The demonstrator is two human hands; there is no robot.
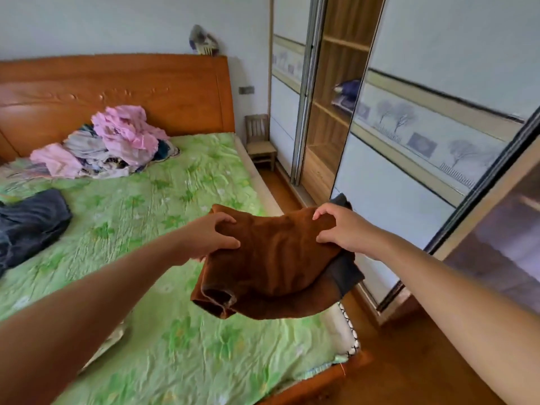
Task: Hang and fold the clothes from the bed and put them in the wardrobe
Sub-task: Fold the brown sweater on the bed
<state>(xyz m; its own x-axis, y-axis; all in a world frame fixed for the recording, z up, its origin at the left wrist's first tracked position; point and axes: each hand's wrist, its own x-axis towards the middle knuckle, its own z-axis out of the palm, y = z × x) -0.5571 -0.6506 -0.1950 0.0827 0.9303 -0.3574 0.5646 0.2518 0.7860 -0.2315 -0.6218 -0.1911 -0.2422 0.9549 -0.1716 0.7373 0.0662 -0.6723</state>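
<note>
Green flowered bedding covers the bed (181,182), and over its right edge the folded bundle is up in the air, between mattress and wardrobe (409,176). The left hand (210,238) grips the brown garment (271,264) at its left side, thumb on top and fingers curled under. The right hand (342,229) pinches the opposite side, and a dark grey garment (347,273) pokes out from underneath, so I make it 2 pieces in 1 stack.

The step in hand looks like carrying that stack to the open wardrobe section (327,135). To do it well, I'd say keep both hands level so the grey layer doesn't slide out. That brown cuff drooping at the lower left wants supporting too. The bundle should go in flat, back edge first, and be let go only once the shelf carries it. The gap between the sliding doors is narrow, so a square approach would help.

Now the count:
- 2 hands, both holding the stack
- 1 mixed heap of clothes (117,141) by the headboard (117,92), pink on top, too tangled to count
- 1 dark blue garment (32,223) lying apart at the left
- 1 folded blue item (346,92) on a shelf
- 1 small wooden chair (260,138) beside the bed
</note>
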